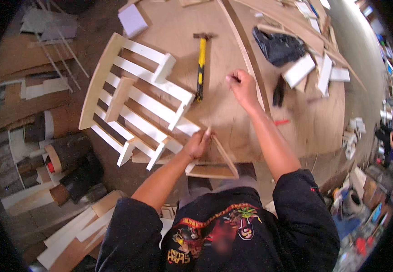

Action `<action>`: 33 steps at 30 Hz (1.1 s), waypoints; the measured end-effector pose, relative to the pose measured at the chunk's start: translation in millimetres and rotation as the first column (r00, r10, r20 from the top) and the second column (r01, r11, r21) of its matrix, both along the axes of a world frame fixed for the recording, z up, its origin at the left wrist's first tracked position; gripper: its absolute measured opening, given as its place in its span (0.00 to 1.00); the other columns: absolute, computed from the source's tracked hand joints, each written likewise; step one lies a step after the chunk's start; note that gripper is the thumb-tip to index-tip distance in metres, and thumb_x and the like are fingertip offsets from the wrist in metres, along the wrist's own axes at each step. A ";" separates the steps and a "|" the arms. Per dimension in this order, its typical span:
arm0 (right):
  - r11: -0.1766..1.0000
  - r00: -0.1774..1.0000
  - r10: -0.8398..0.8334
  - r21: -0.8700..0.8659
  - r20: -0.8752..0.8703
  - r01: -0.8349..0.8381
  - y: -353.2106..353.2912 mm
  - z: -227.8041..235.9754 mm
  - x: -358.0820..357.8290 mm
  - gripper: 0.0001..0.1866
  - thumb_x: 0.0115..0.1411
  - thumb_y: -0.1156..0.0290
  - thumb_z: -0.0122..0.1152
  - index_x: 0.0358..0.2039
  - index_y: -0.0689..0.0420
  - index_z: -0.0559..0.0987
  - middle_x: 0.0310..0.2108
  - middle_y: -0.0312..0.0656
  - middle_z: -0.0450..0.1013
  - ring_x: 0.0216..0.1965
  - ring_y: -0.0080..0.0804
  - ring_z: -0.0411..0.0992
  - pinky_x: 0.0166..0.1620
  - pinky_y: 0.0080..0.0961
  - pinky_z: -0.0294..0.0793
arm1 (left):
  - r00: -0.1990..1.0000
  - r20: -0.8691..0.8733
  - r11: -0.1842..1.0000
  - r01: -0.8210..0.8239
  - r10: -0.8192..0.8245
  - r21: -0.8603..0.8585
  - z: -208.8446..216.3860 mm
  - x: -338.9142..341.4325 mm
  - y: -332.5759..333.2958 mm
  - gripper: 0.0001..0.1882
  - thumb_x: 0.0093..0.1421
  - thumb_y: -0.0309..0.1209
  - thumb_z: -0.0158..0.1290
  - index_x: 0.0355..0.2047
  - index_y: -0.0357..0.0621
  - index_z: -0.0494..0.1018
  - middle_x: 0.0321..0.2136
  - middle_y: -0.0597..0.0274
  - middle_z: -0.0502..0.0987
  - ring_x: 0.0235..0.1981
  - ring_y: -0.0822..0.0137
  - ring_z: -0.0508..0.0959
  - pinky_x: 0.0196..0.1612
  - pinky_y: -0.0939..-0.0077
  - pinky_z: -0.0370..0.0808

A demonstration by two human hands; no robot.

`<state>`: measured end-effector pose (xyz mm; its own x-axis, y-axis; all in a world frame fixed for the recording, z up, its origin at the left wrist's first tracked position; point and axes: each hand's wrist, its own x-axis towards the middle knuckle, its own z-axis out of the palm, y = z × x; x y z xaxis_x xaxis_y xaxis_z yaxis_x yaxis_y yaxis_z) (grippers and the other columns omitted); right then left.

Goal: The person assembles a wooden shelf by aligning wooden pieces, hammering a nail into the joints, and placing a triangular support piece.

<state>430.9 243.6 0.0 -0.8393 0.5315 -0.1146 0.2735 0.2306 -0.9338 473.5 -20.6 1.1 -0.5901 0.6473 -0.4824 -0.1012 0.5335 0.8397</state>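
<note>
The left hand (197,144) gripped the upper end of an angled wooden piece (212,172), which extended toward five o'clock, by the six o'clock edge of the tabletop (219,109). The right hand (243,87) was over the tabletop, fingers curled; whether it pinched something small, I could not tell. From the left hand, a white slatted frame (151,103) lay at ten o'clock and a yellow-and-black hammer (201,68) at twelve. A black bag (278,47) sat at about one o'clock from the right hand.
</note>
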 end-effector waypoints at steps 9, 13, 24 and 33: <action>0.923 0.986 -0.061 -0.368 0.155 0.115 -96.1 -50.5 173.7 0.09 0.63 0.72 0.63 0.32 0.66 0.79 0.25 0.46 0.79 0.27 0.29 0.75 0.34 0.32 0.74 | 0.993 -0.046 0.990 0.113 -0.110 0.082 -22.8 4.2 -4.0 0.30 0.75 0.52 0.38 0.49 0.38 0.79 0.33 0.41 0.80 0.39 0.50 0.80 0.48 0.58 0.74; 0.971 0.968 -0.016 -0.228 0.252 0.075 -120.3 -39.0 179.3 0.09 0.64 0.72 0.61 0.34 0.66 0.79 0.30 0.53 0.79 0.32 0.40 0.77 0.39 0.38 0.74 | 0.970 -0.037 0.955 0.229 -0.240 -0.191 -8.6 -1.6 -3.0 0.32 0.74 0.56 0.39 0.49 0.38 0.78 0.38 0.46 0.81 0.42 0.58 0.79 0.51 0.63 0.73; 0.988 0.932 -0.027 -0.135 0.360 0.081 -135.7 -23.6 162.6 0.12 0.65 0.67 0.63 0.35 0.65 0.78 0.31 0.56 0.78 0.34 0.49 0.77 0.40 0.43 0.74 | 0.985 -0.075 0.987 0.158 -0.156 0.016 -16.1 -0.8 -3.9 0.27 0.73 0.51 0.44 0.42 0.36 0.78 0.36 0.42 0.80 0.40 0.50 0.79 0.49 0.61 0.73; 0.989 0.971 -0.050 -0.128 0.233 0.081 -139.5 -30.6 164.0 0.13 0.65 0.66 0.63 0.33 0.65 0.78 0.32 0.60 0.77 0.34 0.54 0.77 0.39 0.44 0.74 | 0.990 0.125 0.985 0.047 -0.069 0.167 -38.9 -1.1 -8.8 0.28 0.77 0.46 0.36 0.42 0.34 0.79 0.37 0.55 0.82 0.42 0.65 0.78 0.52 0.67 0.73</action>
<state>594.9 104.1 -30.6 -0.7463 0.5506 -0.3739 0.4936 0.0811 -0.8659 472.5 -29.4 -37.8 -0.4884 0.7548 -0.4378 -0.1881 0.3989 0.8975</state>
